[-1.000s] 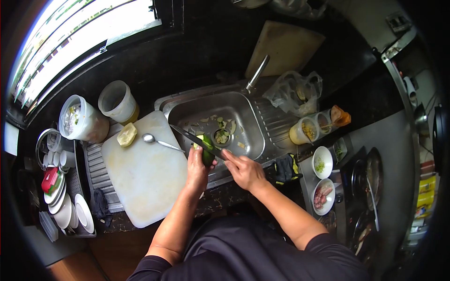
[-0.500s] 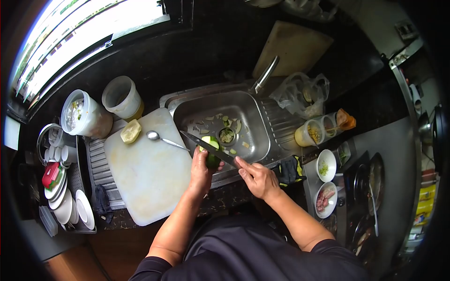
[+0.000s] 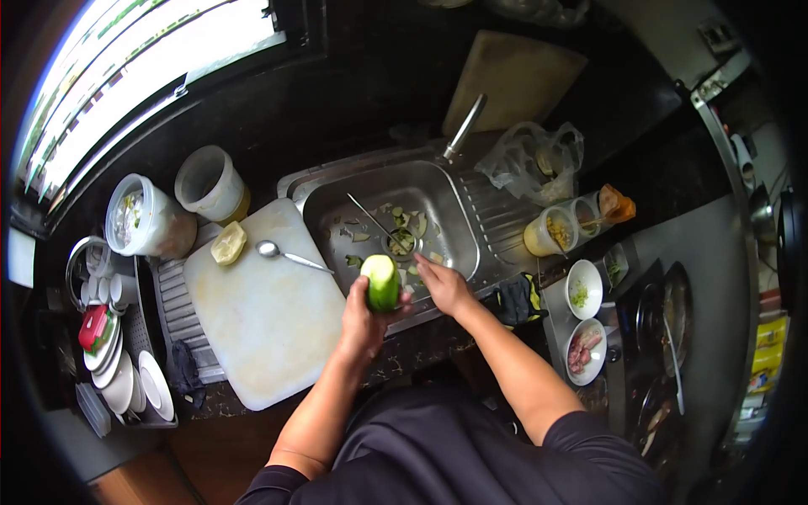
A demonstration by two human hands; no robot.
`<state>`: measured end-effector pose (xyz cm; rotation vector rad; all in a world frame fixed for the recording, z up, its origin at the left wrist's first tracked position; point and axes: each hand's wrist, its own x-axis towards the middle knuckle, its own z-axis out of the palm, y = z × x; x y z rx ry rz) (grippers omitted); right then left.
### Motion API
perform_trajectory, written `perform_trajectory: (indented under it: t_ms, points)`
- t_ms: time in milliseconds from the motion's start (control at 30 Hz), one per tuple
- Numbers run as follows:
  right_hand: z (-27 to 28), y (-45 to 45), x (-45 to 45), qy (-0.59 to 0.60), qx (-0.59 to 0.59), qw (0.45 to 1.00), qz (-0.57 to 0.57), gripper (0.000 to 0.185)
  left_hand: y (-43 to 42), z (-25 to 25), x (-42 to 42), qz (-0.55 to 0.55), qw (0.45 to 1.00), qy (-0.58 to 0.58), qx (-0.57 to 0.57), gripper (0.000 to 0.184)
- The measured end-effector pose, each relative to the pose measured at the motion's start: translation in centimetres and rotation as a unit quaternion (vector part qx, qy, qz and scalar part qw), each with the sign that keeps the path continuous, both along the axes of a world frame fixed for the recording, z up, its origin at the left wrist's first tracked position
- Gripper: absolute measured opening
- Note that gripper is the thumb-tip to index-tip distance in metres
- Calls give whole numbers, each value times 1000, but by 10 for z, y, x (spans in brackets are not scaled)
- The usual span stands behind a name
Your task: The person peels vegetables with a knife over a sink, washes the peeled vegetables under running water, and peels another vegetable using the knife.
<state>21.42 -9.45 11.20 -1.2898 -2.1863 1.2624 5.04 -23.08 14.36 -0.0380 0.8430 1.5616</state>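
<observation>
My left hand (image 3: 365, 324) is closed around a partly peeled green vegetable (image 3: 381, 282), held upright over the sink's front edge with its pale top bare. Close to its right, my right hand (image 3: 444, 286) grips a knife (image 3: 372, 213). The blade shows as a thin line, almost edge-on, slanting up and left over the sink; the fingers mostly hide the handle. Below, the steel sink (image 3: 446, 198) holds pale and green peelings around its drain. At left, a white cutting board (image 3: 261, 337) carries a spoon (image 3: 293, 257) and a pale peeled vegetable piece (image 3: 229, 244).
Two plastic tubs (image 3: 151, 223) stand behind the board, near a dish rack with white plates (image 3: 154, 387). Right of the sink are a plastic bag (image 3: 513, 164), containers of food (image 3: 547, 234) and two white bowls (image 3: 587, 353). The faucet (image 3: 465, 126) rises behind the basin.
The knife has come off the vegetable and swung from lying flat across it to edge-on beyond it. My left hand has turned the vegetable so its pale top shows more.
</observation>
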Motion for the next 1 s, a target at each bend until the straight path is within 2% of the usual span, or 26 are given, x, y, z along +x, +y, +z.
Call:
perform_trajectory:
  t_ms: [67, 100, 167, 200, 267, 433, 567, 667, 733, 867, 933, 1000]
  points:
    - [30, -26, 12, 68, 98, 992, 39, 39, 5, -7, -15, 37, 999, -19, -29, 49]
    - [52, -40, 17, 70, 96, 992, 46, 39, 8, -19, -23, 61, 997, -21, -34, 48]
    - [91, -63, 28, -89, 113, 987, 78, 41, 13, -20, -31, 94, 994, -43, -46, 45]
    - [94, -68, 32, -87, 114, 986, 81, 41, 17, -17, -30, 97, 993, -42, -45, 45]
    - [98, -74, 36, -111, 148, 979, 85, 43, 22, -14, -28, 135, 990, -30, -41, 41]
    - [88, -66, 20, -121, 174, 974, 84, 42, 20, -22, -32, 120, 993, 5, -4, 39]
    - [63, -50, -25, -92, 173, 978, 74, 43, 22, -12, -32, 88, 994, 27, -61, 37]
    - [28, -15, -46, -103, 118, 986, 60, 45, 17, -11, -21, 63, 994, 74, -48, 39]
    - [3, 14, -45, -122, -32, 992, -6, 48, 9, 5, -12, 23, 997, 64, -40, 40]
    - [46, -5, -17, -13, 12, 999, 38, 45, 2, -2, -15, 77, 996, 7, -34, 41]
    - [90, -30, -5, -43, 48, 995, 78, 44, 3, -14, -23, 76, 997, 3, -21, 42]
    - [99, -46, 5, -71, 84, 988, 112, 43, 5, -14, -24, 78, 997, 7, -13, 43]
